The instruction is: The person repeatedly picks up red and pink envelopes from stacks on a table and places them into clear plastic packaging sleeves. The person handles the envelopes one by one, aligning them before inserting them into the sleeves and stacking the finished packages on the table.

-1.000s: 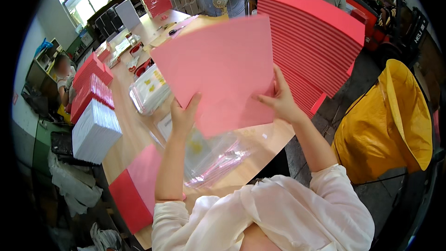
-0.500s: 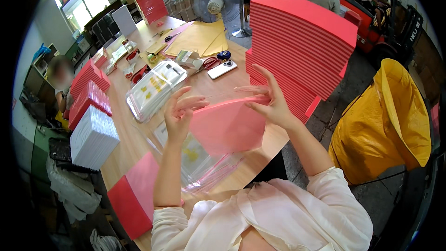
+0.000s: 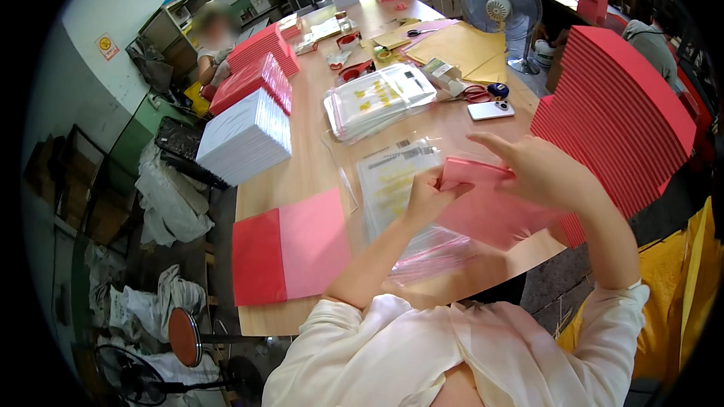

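Note:
In front of me, tilted above the table, is a flat pink booklet (image 3: 490,215) with a glossy clear plastic sleeve around it. My left hand (image 3: 434,197) pinches its upper left corner, thumb on the near face. At the upper right edge, my right hand (image 3: 547,169) grips it, with the index finger stretched out over the top; the other fingers are partly hidden. Beneath it lies a pile of clear plastic bags (image 3: 385,181) with pink-tinted edges. To the left, a red and pink sheet (image 3: 290,249) rests flat on the table.
A tall stack of red booklets (image 3: 611,105) rises at right. A white stack (image 3: 245,139) and a red wrapped stack (image 3: 253,87) line the left edge. Farther back are packed bags (image 3: 377,98), a white phone (image 3: 490,110), scissors (image 3: 475,93), yellow envelopes (image 3: 460,49) and a fan (image 3: 499,11).
My view has turned left, so the table appears farther right. The left hand has closed on the booklet's corner. My right hand has turned over its top edge, and the booklet tilts more.

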